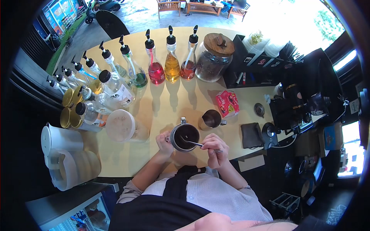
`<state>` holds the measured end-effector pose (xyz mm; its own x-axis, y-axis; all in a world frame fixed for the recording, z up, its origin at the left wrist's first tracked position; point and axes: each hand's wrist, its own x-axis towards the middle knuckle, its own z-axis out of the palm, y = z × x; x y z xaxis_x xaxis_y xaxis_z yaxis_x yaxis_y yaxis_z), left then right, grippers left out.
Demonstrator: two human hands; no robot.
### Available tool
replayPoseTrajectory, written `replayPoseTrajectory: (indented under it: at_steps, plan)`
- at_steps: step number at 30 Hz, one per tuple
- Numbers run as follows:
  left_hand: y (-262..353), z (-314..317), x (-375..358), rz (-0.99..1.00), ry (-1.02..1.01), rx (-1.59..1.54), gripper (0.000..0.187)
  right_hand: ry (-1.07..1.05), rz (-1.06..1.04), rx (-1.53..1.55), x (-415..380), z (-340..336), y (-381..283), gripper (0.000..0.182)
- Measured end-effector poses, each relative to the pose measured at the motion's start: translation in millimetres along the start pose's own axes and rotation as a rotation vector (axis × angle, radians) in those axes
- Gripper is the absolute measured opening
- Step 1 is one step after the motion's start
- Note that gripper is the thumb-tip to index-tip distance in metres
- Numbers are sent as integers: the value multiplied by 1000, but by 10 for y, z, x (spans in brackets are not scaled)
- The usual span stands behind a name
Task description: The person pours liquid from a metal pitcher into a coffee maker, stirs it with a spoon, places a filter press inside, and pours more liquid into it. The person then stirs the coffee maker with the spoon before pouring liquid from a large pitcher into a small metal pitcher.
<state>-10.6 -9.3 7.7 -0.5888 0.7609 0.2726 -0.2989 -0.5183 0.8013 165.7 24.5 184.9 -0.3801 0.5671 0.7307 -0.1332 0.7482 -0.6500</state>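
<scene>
My left hand (164,143) is closed around the side handle of a metal milk pitcher (178,148) standing near the front edge of the table. Dark contents show inside it, with a small pale spot that I cannot make out. Between the fingers of my right hand (216,152) is a metal spoon (195,144), its lower end dipping into the pitcher. Just beyond my right hand stands a second, smaller metal pitcher (212,119). A pink packet (227,104) lies behind that one. To the left of my left hand is a lidded plastic tub (120,126).
Pump bottles of coloured syrup (156,73) curve along the table's far edge. A wooden-lidded glass jar (214,57) stands beside a black organizer (252,73) with cups. White plastic jugs (61,140) are at left; a black coffee machine (295,102) is at right.
</scene>
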Motion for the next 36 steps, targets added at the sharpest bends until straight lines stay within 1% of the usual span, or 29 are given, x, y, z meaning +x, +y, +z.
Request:
replayPoseTrajectory:
  at_steps: [4,6,10,13,18,23,25,27,30,34,36]
  plan:
    - [37,39,7,9,3,-17,45,6,8,51,-43,-5,1,19]
    - [0,16,-2,-4,3,-26,45,60,11,39,-74,-18,21,19]
    - [-14,7,6,-1,-13,-49,45,50,7,6,-63,9,14,19]
    - [9,5,-3,-22,-11,-20,45,12,33,57,-61,15,-11,19]
    - [-19,-9,-5,4,-1,1,46,93,30,50,-82,11,18,22]
    - [-54,-14,-12,7,40,-19,46,32,49,58,-51,41,-12,25]
    - [4,12,3,3,-24,-45,46,28,63,80,-73,24,1,26]
    - [19,18,3,-7,-23,-37,46,79,59,93,-90,6,19,16]
    - [48,37,16,-3,-28,-20,46,56,41,43,-55,20,7,17]
    - [72,54,26,0,-22,-6,47,1,75,79,-60,18,-10,17]
    - [68,57,28,7,-20,-44,47,97,54,63,-88,22,23,16]
